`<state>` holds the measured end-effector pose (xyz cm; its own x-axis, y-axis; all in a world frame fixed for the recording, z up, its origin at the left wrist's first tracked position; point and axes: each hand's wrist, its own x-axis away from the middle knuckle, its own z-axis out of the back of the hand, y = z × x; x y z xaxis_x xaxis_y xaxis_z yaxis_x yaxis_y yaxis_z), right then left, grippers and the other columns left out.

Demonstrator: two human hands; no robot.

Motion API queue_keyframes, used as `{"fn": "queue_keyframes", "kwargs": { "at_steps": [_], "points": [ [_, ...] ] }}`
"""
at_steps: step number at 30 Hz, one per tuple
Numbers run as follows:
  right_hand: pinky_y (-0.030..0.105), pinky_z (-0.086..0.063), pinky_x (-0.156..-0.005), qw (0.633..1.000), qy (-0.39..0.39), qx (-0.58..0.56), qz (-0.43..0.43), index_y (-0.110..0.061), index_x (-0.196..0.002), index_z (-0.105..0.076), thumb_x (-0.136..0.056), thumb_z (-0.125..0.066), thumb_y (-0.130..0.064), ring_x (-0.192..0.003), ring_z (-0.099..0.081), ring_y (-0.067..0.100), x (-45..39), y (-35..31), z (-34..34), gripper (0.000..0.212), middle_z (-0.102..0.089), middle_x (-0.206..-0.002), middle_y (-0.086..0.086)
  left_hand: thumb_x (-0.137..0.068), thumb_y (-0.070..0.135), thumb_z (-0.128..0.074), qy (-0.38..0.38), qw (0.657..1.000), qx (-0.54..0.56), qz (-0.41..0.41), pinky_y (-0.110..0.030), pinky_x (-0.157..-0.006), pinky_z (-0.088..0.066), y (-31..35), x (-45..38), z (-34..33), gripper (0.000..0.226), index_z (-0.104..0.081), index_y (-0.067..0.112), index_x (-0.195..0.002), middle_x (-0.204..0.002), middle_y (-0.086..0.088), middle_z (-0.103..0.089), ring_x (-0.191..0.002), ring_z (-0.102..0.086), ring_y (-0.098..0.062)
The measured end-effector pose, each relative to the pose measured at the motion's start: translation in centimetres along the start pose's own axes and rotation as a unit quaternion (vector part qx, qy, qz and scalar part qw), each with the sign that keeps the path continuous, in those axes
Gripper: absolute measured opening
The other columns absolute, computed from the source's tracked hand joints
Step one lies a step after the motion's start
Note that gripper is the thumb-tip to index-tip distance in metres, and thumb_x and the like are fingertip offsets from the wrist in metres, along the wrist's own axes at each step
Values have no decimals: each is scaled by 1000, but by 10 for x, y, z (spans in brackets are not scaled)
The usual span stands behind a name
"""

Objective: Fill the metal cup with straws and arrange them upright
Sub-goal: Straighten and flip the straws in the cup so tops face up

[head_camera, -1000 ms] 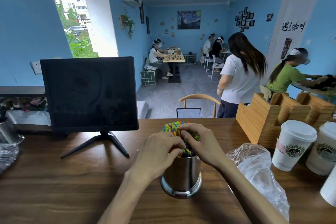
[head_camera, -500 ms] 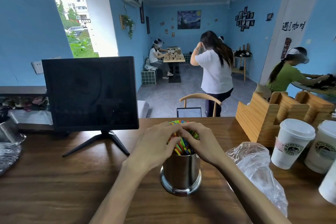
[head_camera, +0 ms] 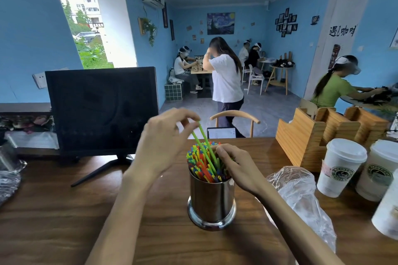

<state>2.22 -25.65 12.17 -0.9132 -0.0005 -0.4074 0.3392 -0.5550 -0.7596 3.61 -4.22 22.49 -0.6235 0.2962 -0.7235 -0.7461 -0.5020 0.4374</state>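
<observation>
Lifted since before, left hand [head_camera: 163,144] pinches two green straws [head_camera: 204,146] above the shiny metal cup [head_camera: 212,202] at lower centre of the wooden desk [head_camera: 53,221]; right hand [head_camera: 237,165] grips the coloured straw bundle [head_camera: 200,163]. White lidded paper cups [head_camera: 340,168] at right carry green round logos, unreadable.

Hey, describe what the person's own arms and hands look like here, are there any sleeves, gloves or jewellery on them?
Both forearms are bare as far as the view shows: no sleeves, gloves, watch or bracelet. The left hand and right hand show no rings; the fingers are slim with short nails.
</observation>
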Motion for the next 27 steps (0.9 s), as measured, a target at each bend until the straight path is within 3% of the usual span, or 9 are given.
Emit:
{"fn": "queue_keyframes", "kwargs": {
  "at_steps": [3, 6, 8, 10, 12, 15, 19, 24, 27],
  "points": [
    [35, -51, -87, 1000, -1, -26, -13, -24, -104, -71, -107, -41, -44, -96, -65, 3, -1, 3, 3, 36, -72, -97, -10, -89, 22, -76, 76, 994, 69, 25, -15, -61, -42, -3, -11, 23, 13, -74, 35, -90, -76, 22, -66, -59, -49, -6],
    [34, -50, -100, 997, 9, -67, -30, -30, -120, -70, -107, -40, -44, -109, -64, 0, -3, 3, 6, 36, -73, -110, -15, -89, 21, -77, 150, 979, 134, 29, -24, -63, -44, -14, -17, 40, 13, -76, 33, -92, -78, 15, -71, -63, -52, -17],
    [39, -50, -104, 992, 44, -107, -48, -33, -121, -70, -105, -39, -51, -112, -64, -1, -2, 0, 4, 39, -73, -111, -17, -90, 21, -77, 218, 958, 180, 40, -23, -61, -43, -21, -17, 38, 11, -76, 31, -94, -75, 16, -70, -60, -51, -12],
    [36, -51, -96, 989, 104, -96, -45, -36, -107, -75, -102, -37, -58, -103, -64, -1, 0, -6, 2, 45, -74, -101, -16, -89, 20, -77, 271, 937, 216, 50, -21, -60, -43, -21, -12, 25, 9, -77, 26, -96, -74, 17, -70, -60, -51, -6],
    [32, -48, -82, 986, 101, -129, -38, -26, -96, -79, -102, -38, -59, -83, -65, 5, -2, -20, 0, 53, -73, -83, -6, -88, 18, -78, 276, 928, 240, 66, -16, -62, -45, -14, -1, 4, 9, -76, 21, -96, -76, 17, -72, -63, -55, 1],
    [31, -39, -60, 950, 30, -299, -82, -15, -92, -74, -94, -38, -64, -59, -52, 21, -13, -47, 3, 61, -64, -69, 11, -84, 23, -78, 213, 937, 262, 85, -21, -59, -47, -7, 19, -28, 9, -78, 26, -92, -77, 8, -74, -63, -60, -5],
    [20, -37, -42, 883, 23, -450, -128, -6, -112, -63, -103, -45, -44, -48, -47, 12, -33, -60, 16, 42, -54, -61, 3, -81, 22, -80, 134, 942, 288, 105, -27, -56, -49, -12, 36, -48, 12, -79, 30, -90, -76, 4, -74, -63, -62, -7],
    [20, -34, -36, 901, 2, -419, -113, -12, -83, -49, -104, -49, -37, -41, -44, 14, -48, -59, 21, 33, -45, -54, 7, -71, 24, -83, -20, 923, 356, 147, -32, -67, -57, -20, 39, -45, 15, -81, 27, -86, -83, -2, -77, -76, -69, -13],
    [20, -28, -36, 903, -66, -412, -101, -10, -89, -49, -99, -53, -40, -40, -39, 14, -51, -56, 21, 32, -41, -60, 9, -65, 16, -86, -109, 902, 389, 152, -31, -78, -58, -22, 34, -40, 26, -80, 24, -89, -90, -5, -78, -84, -69, -15]
  ]
}}
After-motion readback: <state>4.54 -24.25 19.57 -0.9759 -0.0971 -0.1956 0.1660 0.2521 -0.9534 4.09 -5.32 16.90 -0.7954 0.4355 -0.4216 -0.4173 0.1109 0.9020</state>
